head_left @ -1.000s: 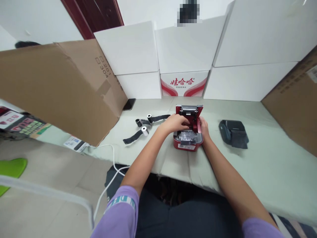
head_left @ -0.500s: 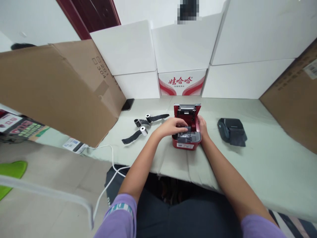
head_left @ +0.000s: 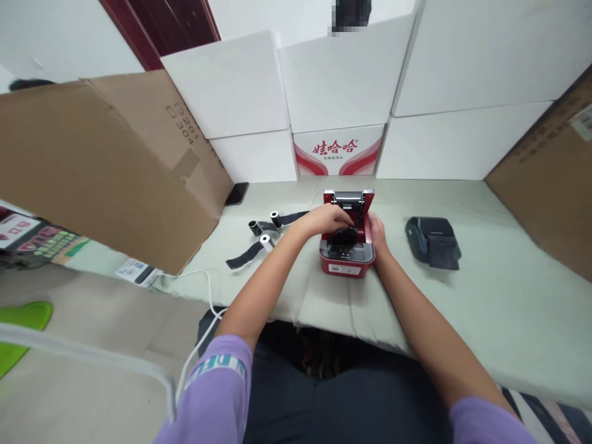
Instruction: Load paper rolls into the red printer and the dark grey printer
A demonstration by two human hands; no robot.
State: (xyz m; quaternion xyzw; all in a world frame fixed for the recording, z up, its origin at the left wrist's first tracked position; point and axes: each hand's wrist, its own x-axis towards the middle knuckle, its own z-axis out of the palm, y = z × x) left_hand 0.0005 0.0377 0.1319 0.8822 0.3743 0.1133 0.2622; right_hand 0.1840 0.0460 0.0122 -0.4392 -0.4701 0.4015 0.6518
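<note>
A red receipt printer (head_left: 346,266) stands on the table in front of me with its lid (head_left: 349,198) raised. My left hand (head_left: 329,219) reaches over the open compartment from the left, its fingers curled and closed on a piece of black paper (head_left: 345,236). The fingers partly cover the inside, so whether a roll sits under them cannot be seen. Along the printer's right side, my right hand (head_left: 377,232) grips the casing.
Left of the printer lie several small paper rolls (head_left: 266,242) with black strips unrolled. A dark portable printer (head_left: 433,242) sits on the right, black paper hanging out. A phone (head_left: 237,193), a cardboard box (head_left: 124,166) and white boxes (head_left: 340,80) border the table (head_left: 296,290).
My left hand first reached inside the printer, then drew black paper forward over its front. Now the hand has moved back and the paper is gathered at the compartment. My right hand stays put.
</note>
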